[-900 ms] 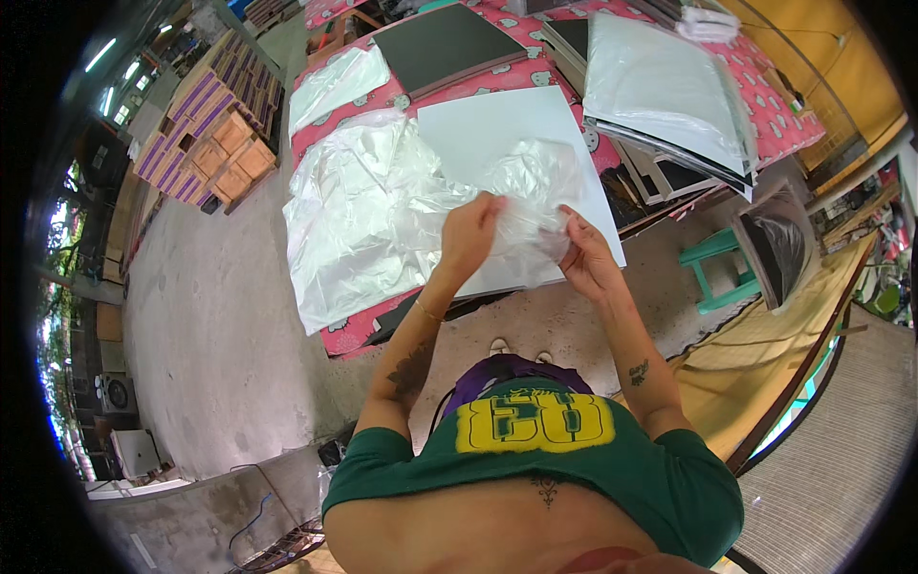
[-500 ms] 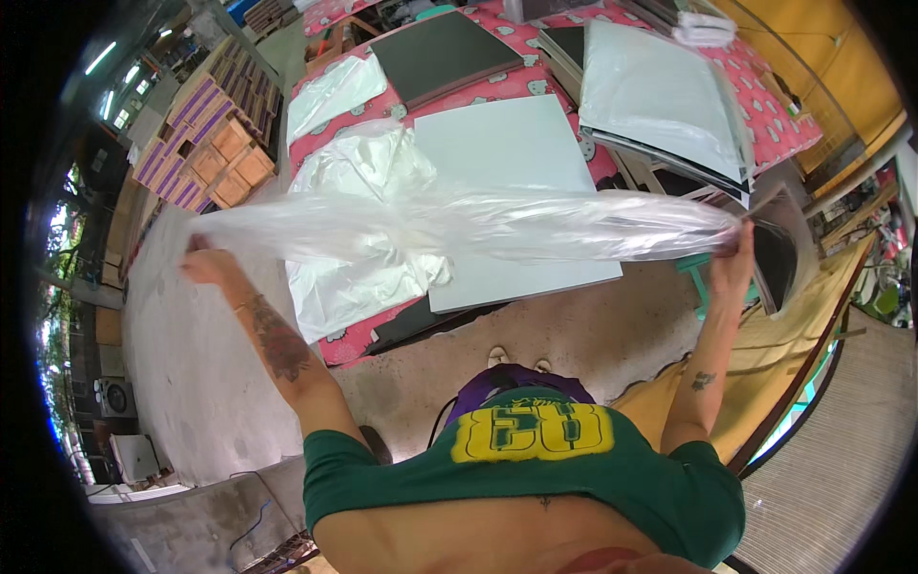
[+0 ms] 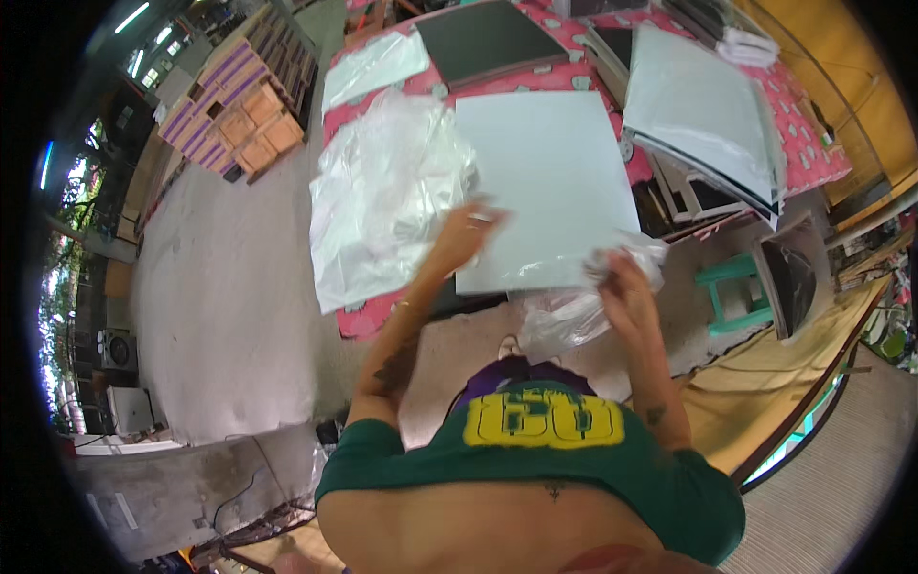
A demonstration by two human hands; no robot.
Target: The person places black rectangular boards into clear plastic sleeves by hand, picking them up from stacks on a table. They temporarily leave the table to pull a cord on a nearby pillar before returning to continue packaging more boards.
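Observation:
My right hand (image 3: 626, 297) grips a crumpled clear plastic sheet (image 3: 562, 325), bunched and hanging over the near edge of a flat white panel (image 3: 547, 163). The panel lies on a table with a pink patterned cover. Over the panel's left part is my left hand (image 3: 467, 234), smeared by motion, so its fingers cannot be read. A loose pile of thin whitish plastic bags (image 3: 387, 182) lies left of the panel, close to that hand.
Dark panels (image 3: 492, 43) are stacked at the table's far side. Plastic-wrapped panels (image 3: 703, 105) lean at the right, over frames. A green stool (image 3: 736, 297) and a wrapped dark board (image 3: 792, 277) stand right of the table. Stacked cartons (image 3: 234, 105) stand far left on the concrete floor.
The clear plastic sheet, stretched wide between both hands before, is now bunched at my right hand. My left hand has come inward over the panel, and my right hand has moved left and lower.

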